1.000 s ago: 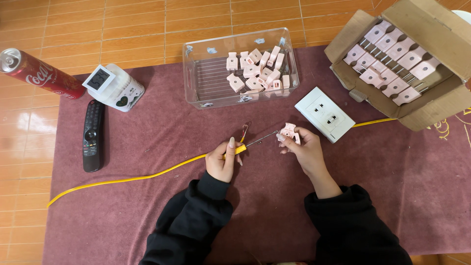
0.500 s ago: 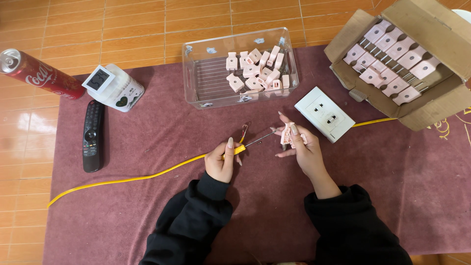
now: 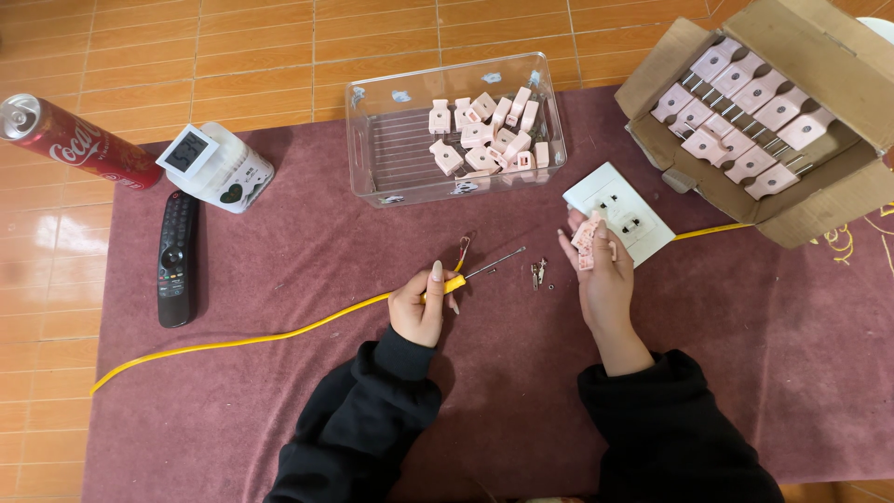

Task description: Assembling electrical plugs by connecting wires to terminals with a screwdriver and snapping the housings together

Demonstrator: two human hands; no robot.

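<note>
Pink plug pieces point(image 3: 589, 244) lie in your right hand point(image 3: 601, 279), which is palm up with the fingers loosely curled round them, just in front of the white wall socket plate point(image 3: 619, 212) on the maroon cloth point(image 3: 279, 391). Your left hand point(image 3: 421, 305) has its grip closed round the yellow cable point(image 3: 242, 341) near its stripped end point(image 3: 463, 248), with a thin metal shaft point(image 3: 494, 265) sticking out past the fingers towards the right. Between your two hands, small metal parts point(image 3: 540, 274) rest on the cloth. Beyond them stands a clear plastic bin point(image 3: 372, 158) holding more pink plugs point(image 3: 484, 140), and at far right an open cardboard box point(image 3: 819, 65) with rows of them. To your left lie a black remote point(image 3: 177, 259), a small white clock point(image 3: 216, 168) and a red drink can point(image 3: 79, 144)
</note>
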